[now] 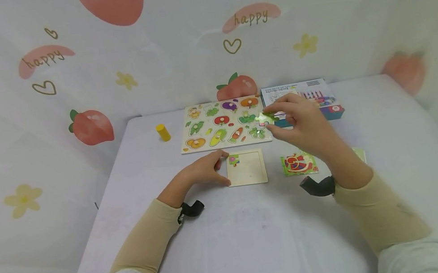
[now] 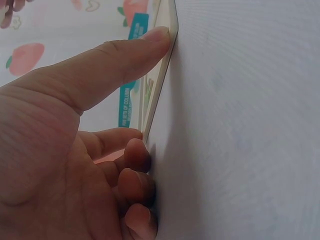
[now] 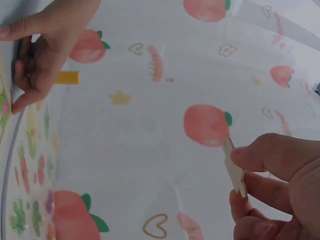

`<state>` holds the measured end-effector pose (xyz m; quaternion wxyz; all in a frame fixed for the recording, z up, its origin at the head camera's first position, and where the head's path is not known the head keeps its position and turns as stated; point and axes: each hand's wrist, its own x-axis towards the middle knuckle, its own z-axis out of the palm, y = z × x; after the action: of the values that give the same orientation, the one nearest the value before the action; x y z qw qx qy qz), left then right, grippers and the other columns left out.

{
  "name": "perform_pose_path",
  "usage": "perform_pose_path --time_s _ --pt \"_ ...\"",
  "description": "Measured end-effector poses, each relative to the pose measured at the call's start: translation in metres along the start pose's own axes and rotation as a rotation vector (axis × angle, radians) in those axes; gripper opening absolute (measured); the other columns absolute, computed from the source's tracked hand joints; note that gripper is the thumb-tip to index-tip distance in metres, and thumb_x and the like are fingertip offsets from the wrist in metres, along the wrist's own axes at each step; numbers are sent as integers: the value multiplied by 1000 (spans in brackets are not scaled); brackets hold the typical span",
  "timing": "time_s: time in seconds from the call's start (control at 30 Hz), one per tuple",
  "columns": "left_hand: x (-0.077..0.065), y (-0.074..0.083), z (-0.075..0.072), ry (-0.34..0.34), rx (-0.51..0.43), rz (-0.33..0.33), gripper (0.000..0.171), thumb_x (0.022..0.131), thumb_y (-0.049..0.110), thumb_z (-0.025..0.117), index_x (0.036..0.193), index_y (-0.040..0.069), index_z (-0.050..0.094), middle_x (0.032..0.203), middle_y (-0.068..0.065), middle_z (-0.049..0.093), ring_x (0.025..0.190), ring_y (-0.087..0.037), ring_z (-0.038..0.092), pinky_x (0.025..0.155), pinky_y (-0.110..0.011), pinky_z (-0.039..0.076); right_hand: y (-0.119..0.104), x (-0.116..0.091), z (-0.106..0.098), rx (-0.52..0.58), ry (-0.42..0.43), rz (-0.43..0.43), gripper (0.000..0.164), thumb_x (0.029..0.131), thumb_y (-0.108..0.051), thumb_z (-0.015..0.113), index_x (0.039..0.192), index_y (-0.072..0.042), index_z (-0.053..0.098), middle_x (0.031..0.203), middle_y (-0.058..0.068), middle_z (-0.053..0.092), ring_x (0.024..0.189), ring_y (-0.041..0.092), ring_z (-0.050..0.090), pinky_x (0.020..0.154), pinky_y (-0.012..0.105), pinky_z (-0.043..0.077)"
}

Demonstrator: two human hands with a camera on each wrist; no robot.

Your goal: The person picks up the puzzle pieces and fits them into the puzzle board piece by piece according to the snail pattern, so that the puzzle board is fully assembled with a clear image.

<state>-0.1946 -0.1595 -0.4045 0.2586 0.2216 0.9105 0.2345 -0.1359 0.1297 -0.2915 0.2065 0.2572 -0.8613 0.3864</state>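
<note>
A jigsaw puzzle piece [image 1: 262, 119] with a green, glossy face is pinched between the thumb and fingers of my right hand [image 1: 302, 118], raised in front of the vegetable board. Its pale wooden edge shows in the right wrist view. With thumb and index finger at the two left corners, my left hand [image 1: 206, 169] holds a small square wooden puzzle tray [image 1: 249, 173] on the table. In that tray's upper left corner sits a green and pink puzzle piece [image 1: 234, 159]. The other left fingers are curled beside the edge in the left wrist view.
A peg board with vegetable pictures [image 1: 209, 126] lies behind the tray, beside a boxed set [image 1: 334, 112]. Red and green puzzle pieces [image 1: 299, 164] lie right of the tray, another piece [image 1: 360, 154] partly behind the right forearm. A yellow cylinder [image 1: 163, 133] stands at the back left.
</note>
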Motion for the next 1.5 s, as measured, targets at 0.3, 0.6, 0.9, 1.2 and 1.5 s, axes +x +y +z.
perform_pose_path --time_s 0.3,0.6,0.9,1.2,1.5 --pt "-2 1 -1 4 -10 16 84 67 42 84 136 19 42 91 -6 46 80 -17 44 66 -30 34 1 1 23 28 -76 130 25 81 -21 75 105 -17 69 105 -7 56 86 13 47 69 32 46" --pt "0 -1 -2 -3 -24 21 85 66 44 84 135 18 43 91 -6 46 81 -17 44 67 -32 34 11 2 49 36 -165 182 24 82 -19 74 106 -16 70 105 -3 57 82 19 49 66 32 44" --pt "2 -4 -1 -1 -20 21 85 65 46 84 134 21 43 90 -6 46 80 -17 44 67 -31 35 21 0 72 -4 -261 247 22 84 -26 73 104 -20 71 108 -5 61 79 19 52 63 29 47" --pt "2 -1 -1 -3 -16 29 84 66 45 84 135 20 43 90 -5 46 79 -17 44 66 -30 34 35 -3 89 -7 -334 339 27 82 -26 75 107 -17 71 108 -3 65 87 20 54 70 31 47" --pt "0 1 0 -2 -27 20 84 66 43 84 135 19 43 90 -6 46 79 -17 44 66 -31 35 51 -10 108 21 -403 400 24 81 -27 75 102 -15 73 105 -1 66 92 19 56 76 34 47"
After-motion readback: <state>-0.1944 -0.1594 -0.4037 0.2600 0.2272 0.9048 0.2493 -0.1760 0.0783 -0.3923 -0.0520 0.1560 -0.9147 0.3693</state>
